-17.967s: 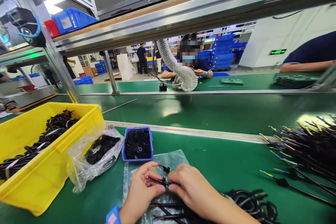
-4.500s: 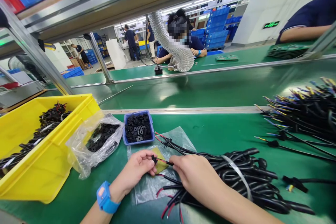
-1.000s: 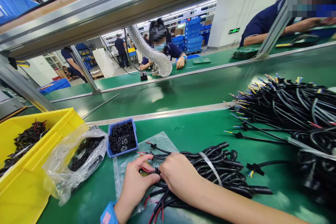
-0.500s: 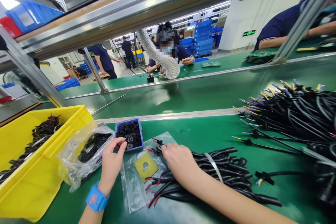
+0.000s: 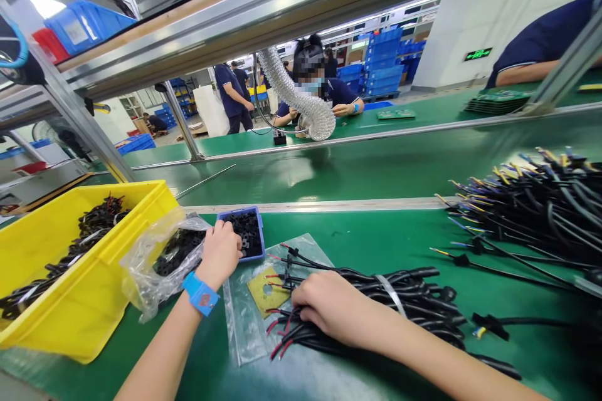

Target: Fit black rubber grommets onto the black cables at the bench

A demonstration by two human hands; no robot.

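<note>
Left hand (image 5: 222,253) dips into the small blue rectangular plastic bin (image 5: 261,239) of small black parts (image 5: 249,230); I cannot tell whether my fingertips pinch one. Right hand (image 5: 327,302) curls over the tied bundle of black red-wired cables (image 5: 418,294), grip hidden. Step, I judge: part pick-up. Next calls for one part, firmly pinched.

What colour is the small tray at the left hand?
The small tray is blue with a violet tinge, its right rim showing in the head view.

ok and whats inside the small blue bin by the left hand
The small blue bin holds a heap of small black parts. The left hand covers its near left corner, so what lies beneath the hand, and the bin's floor, cannot be seen.
</note>
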